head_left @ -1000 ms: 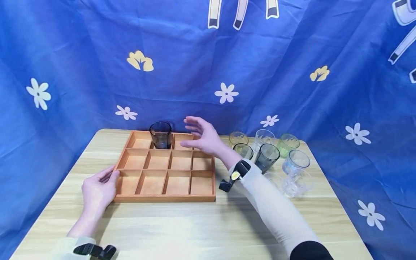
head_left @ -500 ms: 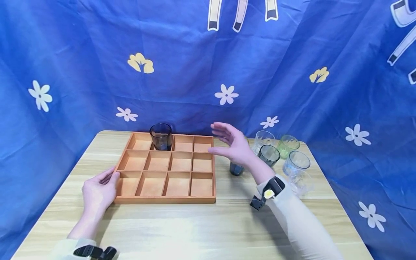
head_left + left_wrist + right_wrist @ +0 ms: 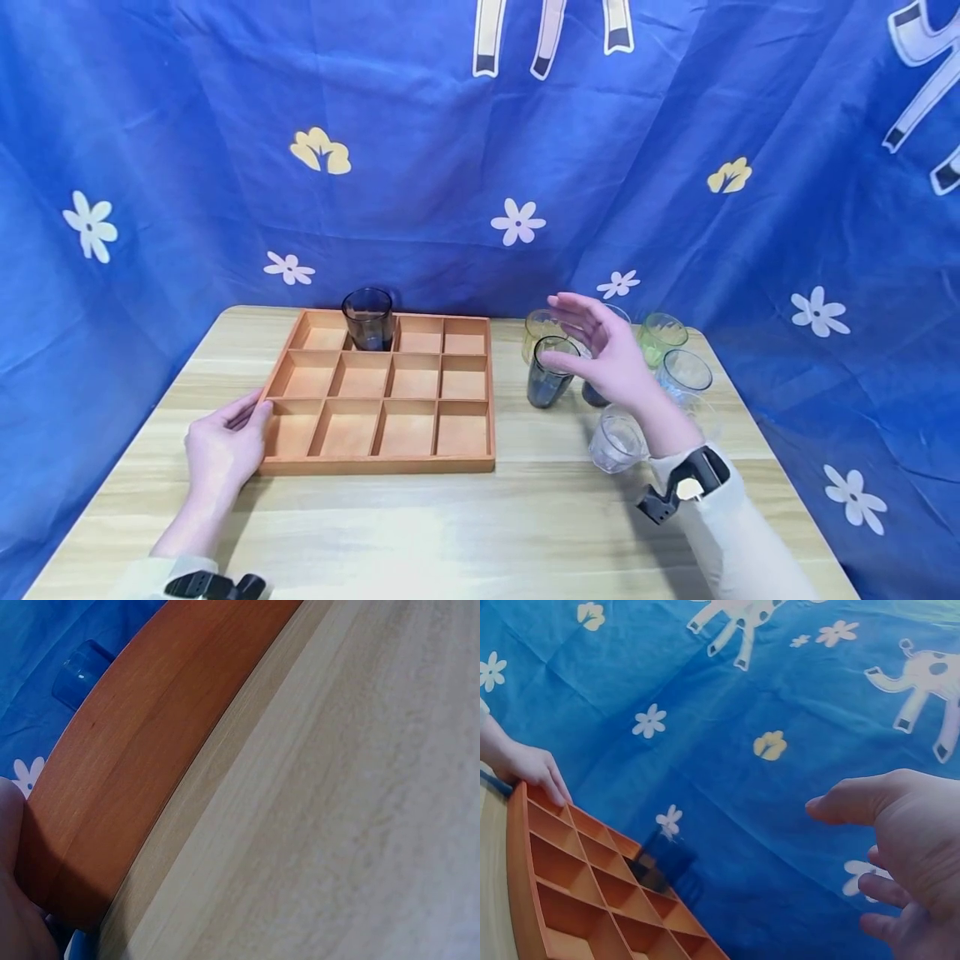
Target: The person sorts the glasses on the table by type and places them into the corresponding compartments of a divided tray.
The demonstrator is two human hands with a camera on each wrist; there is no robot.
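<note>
A wooden tray (image 3: 378, 466) divided into several compartments lies on the table. My left hand (image 3: 225, 446) holds its left side, thumb on the rim; in the left wrist view the tray wall fills much of the picture. One dark drinking glass (image 3: 367, 321) stands in the tray's back row, second compartment from the left. Over the glasses on the right hovers my right hand (image 3: 611, 354), thumb and fingers spread apart, holding nothing. Its thumb overlaps the rim of another dark glass (image 3: 549, 387); whether they touch I cannot tell. A third dark glass (image 3: 594, 396) is mostly hidden behind this hand.
Around the right hand stand a yellowish glass (image 3: 536, 332), a green glass (image 3: 663, 337), a bluish glass (image 3: 686, 371) and a ribbed clear glass (image 3: 617, 442). More clear glass shows partly behind the hand and arm. A blue patterned curtain (image 3: 420, 208) hangs behind the table.
My right hand has moved right, from over the tray's back row to above the group of glasses, fingers still spread. My left hand stays at the tray's left side.
</note>
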